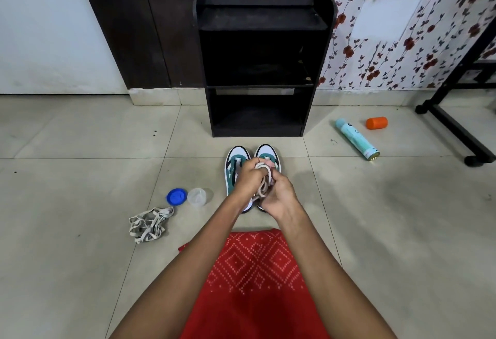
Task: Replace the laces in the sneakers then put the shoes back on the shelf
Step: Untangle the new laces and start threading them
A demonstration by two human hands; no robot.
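Spray can [355,138] print is too small to read. Sneakers [237,154] lie parallel, toes toward the shelf [257,19]. The fingers of the left hand [248,177] and right hand [279,196] grip a bundled lace [262,188].

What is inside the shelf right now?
Nothing shows in either opening of the shelf; both sneakers stand on the floor before it. The deep corners are too dark to tell.

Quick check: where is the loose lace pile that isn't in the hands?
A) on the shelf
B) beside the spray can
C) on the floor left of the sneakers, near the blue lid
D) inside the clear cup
C: the loose lace pile lies on the floor left of the sneakers, close to the blue lid; left hand and right hand grip a lace bundle.
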